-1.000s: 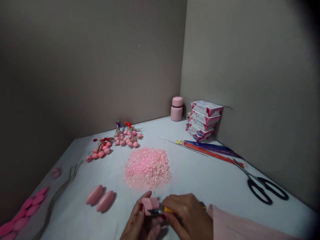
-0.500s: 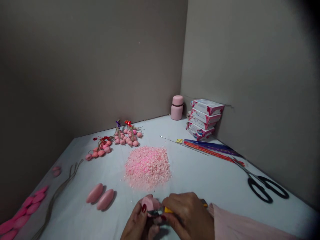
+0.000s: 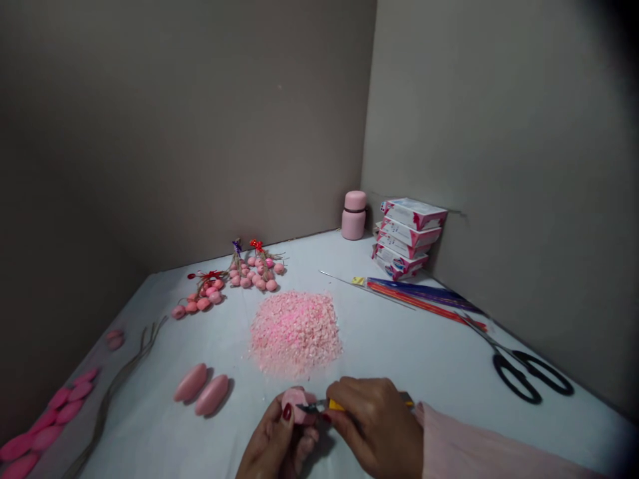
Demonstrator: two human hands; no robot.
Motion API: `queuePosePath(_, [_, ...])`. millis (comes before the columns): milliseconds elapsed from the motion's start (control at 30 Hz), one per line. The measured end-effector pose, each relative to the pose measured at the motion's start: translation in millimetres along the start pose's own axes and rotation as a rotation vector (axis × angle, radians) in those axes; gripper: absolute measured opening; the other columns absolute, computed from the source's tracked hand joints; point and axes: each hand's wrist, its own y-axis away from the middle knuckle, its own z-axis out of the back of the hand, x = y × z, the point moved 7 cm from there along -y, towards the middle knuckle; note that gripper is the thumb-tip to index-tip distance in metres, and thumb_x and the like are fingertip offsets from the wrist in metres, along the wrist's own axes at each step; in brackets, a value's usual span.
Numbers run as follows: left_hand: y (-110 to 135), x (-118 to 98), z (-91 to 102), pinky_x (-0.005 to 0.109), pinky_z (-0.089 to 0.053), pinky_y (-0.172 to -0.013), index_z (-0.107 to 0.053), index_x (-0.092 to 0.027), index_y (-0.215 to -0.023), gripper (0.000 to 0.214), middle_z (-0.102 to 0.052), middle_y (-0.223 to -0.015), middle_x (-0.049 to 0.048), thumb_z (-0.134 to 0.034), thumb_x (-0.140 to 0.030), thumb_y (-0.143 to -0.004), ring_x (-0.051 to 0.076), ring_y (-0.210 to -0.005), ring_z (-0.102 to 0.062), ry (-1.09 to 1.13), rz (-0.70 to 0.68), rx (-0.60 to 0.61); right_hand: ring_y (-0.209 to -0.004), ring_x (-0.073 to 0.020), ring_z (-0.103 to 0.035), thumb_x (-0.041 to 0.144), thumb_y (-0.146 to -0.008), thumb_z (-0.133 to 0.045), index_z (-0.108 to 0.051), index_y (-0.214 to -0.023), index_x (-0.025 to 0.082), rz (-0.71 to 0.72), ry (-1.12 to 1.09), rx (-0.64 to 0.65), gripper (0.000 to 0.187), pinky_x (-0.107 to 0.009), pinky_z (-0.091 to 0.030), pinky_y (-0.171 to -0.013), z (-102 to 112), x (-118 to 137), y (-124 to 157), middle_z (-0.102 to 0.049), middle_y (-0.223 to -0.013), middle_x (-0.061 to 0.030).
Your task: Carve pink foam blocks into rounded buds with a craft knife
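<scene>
Near the front edge of the view, my left hand is closed around a small carved piece of pink soap, its thumb pressed on the near side. My right hand grips a yellow and black utility knife, with its blade pointing left against the soap. The fingers hide most of the knife's handle. Just beyond both hands lies a heap of pink shavings. Two smooth oval soap bars rest to the left of my left hand.
Bunches of pink balls on cords lie at the back left, brown cords and brighter pink ovals at the left. Right of the heap are scissors, red and blue strands, stacked boxes and a pink flask.
The knife blade has moved up across the face of the soap piece, and my right hand has shifted slightly upward. My left hand keeps its hold.
</scene>
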Motion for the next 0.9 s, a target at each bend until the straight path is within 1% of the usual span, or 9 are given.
queuePosePath(67, [-0.3, -0.1, -0.7, 0.016, -0.048, -0.063, -0.073, -0.018, -0.084, 0.031, -0.068, -0.07, 0.0008, -0.08, -0.034, -0.06, 0.008, -0.062, -0.061, 0.001, 0.011, 0.011, -0.06, -0.0146, -0.053, 0.033, -0.094, -0.032, -0.048, -0.074, 0.021, -0.022, -0.019, 0.017, 0.028, -0.027, -0.026, -0.054, 1.1, -0.1, -1.2, -0.056, -0.067, 0.0])
queuePosePath(133, [-0.4, -1.4, -1.8, 0.015, -0.047, -0.064, -0.073, -0.017, -0.084, 0.03, -0.068, -0.072, 0.001, -0.08, -0.033, -0.06, 0.007, -0.063, -0.061, 0.008, 0.0, 0.028, -0.06, -0.0142, -0.053, 0.031, -0.093, -0.034, -0.047, -0.073, 0.021, -0.045, -0.039, 0.031, 0.025, -0.026, -0.027, -0.054, 2.6, 0.3, -2.2, -0.056, -0.067, 0.0006])
queuePosePath(300, [-1.5, -5.1, -0.9, 0.018, -0.046, -0.063, -0.072, -0.017, -0.084, 0.028, -0.068, -0.072, 0.0016, -0.078, -0.034, -0.062, 0.008, -0.062, -0.058, -0.028, -0.054, 0.041, -0.059, -0.0135, -0.052, 0.027, -0.09, -0.038, -0.047, -0.072, 0.022, -0.093, -0.058, 0.043, 0.021, -0.026, -0.027, -0.054, 4.3, -1.0, -3.5, -0.055, -0.065, 0.0018])
queuePosePath(400, [-2.8, -4.4, 1.0, 0.02, -0.045, -0.062, -0.072, -0.017, -0.086, 0.03, -0.068, -0.072, 0.0019, -0.078, -0.034, -0.062, 0.009, -0.061, -0.057, -0.034, -0.049, 0.04, -0.058, -0.0134, -0.052, 0.028, -0.09, -0.039, -0.047, -0.072, 0.021, -0.124, -0.056, 0.047, 0.02, -0.026, -0.026, -0.054, 3.8, -4.1, -3.4, -0.055, -0.064, 0.0023])
queuePosePath(467, [-3.3, -4.3, 1.0, 0.02, -0.045, -0.063, -0.072, -0.017, -0.088, 0.031, -0.068, -0.071, 0.0018, -0.078, -0.034, -0.063, 0.009, -0.061, -0.057, -0.035, -0.048, 0.053, -0.058, -0.0135, -0.052, 0.028, -0.089, -0.041, -0.047, -0.071, 0.021, -0.134, -0.055, 0.043, 0.02, -0.026, -0.026, -0.054, 4.3, -5.4, -3.5, -0.054, -0.064, 0.0025])
queuePosePath(567, [-3.6, -5.2, 0.4, 0.018, -0.044, -0.062, -0.073, -0.017, -0.087, 0.028, -0.067, -0.069, 0.0014, -0.077, -0.034, -0.065, 0.008, -0.061, -0.057, -0.044, -0.063, 0.08, -0.056, -0.0131, -0.05, 0.028, -0.088, -0.042, -0.047, -0.07, 0.021, -0.14, -0.061, 0.044, 0.02, -0.025, -0.026, -0.053, 5.2, -6.3, -4.1, -0.053, -0.062, 0.003])
queuePosePath(667, [-4.2, -5.4, 1.6, 0.019, -0.043, -0.061, -0.073, -0.019, -0.088, 0.027, -0.069, -0.074, 0.002, -0.076, -0.034, -0.065, 0.008, -0.061, -0.058, -0.065, -0.073, 0.085, -0.054, -0.0124, -0.049, 0.027, -0.089, -0.042, -0.046, -0.069, 0.021, -0.141, -0.075, 0.048, 0.021, -0.025, -0.025, -0.052, 5.7, -6.3, -4.1, -0.052, -0.061, 0.0034])
queuePosePath(767, [-5.2, -4.6, 0.6, 0.018, -0.042, -0.058, -0.072, -0.018, -0.09, 0.03, -0.069, -0.073, 0.0028, -0.075, -0.036, -0.066, 0.007, -0.059, -0.057, -0.109, -0.073, 0.113, -0.056, -0.0127, -0.05, 0.028, -0.088, -0.041, -0.047, -0.07, 0.021, -0.098, -0.072, 0.049, 0.02, -0.025, -0.026, -0.053, 5.8, -2.8, -3.6, -0.053, -0.062, 0.003])
queuePosePath(900, [-6.0, -5.5, -1.8, 0.018, -0.042, -0.058, -0.073, -0.017, -0.087, 0.029, -0.068, -0.069, 0.0024, -0.076, -0.035, -0.065, 0.007, -0.058, -0.057, -0.103, -0.088, 0.146, -0.055, -0.0125, -0.05, 0.027, -0.087, -0.041, -0.045, -0.068, 0.021, -0.066, -0.069, 0.052, 0.02, -0.025, -0.025, -0.052, 5.0, -0.8, -3.5, -0.053, -0.062, 0.0029])
